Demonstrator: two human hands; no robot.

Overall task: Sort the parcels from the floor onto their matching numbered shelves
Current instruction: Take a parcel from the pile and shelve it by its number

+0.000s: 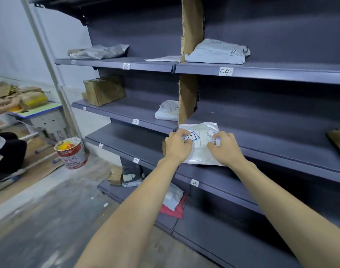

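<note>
Both hands are on a white plastic parcel [201,144], held up in front of the shelving at about the level of the third shelf [293,151] on the right of the cardboard divider [187,97]. Left hand [178,147] has its fingers curled over the parcel's left edge, and right hand [224,148] has its fingers curled onto the right edge near the barcode, so both are clamped on it. The handwritten number inside a blue box on the parcel's label reads like 12 or 13; I can't tell which. That's risk one: the tag for this bay is hidden, either behind the parcel or out of frame right. Visible tags are 04 [226,71], 05 [126,66], 08 [135,121], 17 [136,160] and 16 [194,183], so a misread puts it in the wrong bay. Risk two is that the parcel looks to sit at the shelf's front lip, not clearly resting on the shelf; letting go there probably lets the slick bag slide off to the floor. Risk three is that it's a soft bag held only at its edges, which could sag or catch the lip on the way in. A brown packet [338,142] sits far right on the same shelf, well apart, so it's no obstacle. A paint bucket [71,152] stands on the floor to the left, out of the way.
</note>
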